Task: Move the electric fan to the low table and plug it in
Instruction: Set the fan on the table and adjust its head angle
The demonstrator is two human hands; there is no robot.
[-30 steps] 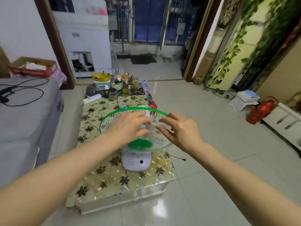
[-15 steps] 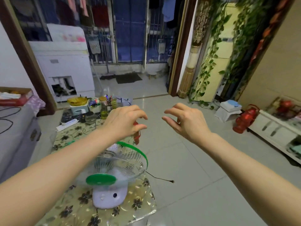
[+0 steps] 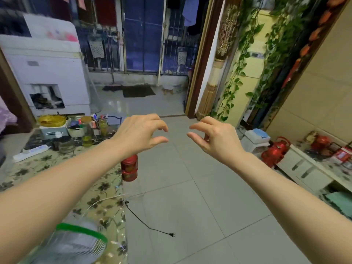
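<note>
The electric fan sits on the low table near its front right corner, blurred at the bottom of our view. Our left hand and right hand hang above the floor, fingers curled apart, holding nothing. The cord drops over the table's right edge, and its plug lies on the tiles. We risk snagging that cord with a foot and dragging the fan off; the power strip sits at the far left edge.

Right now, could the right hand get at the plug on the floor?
Probably yes, with a bend down. The right hand is empty and raised in the air, and the plug lies on bare floor tiles below it with nothing in between.
</note>
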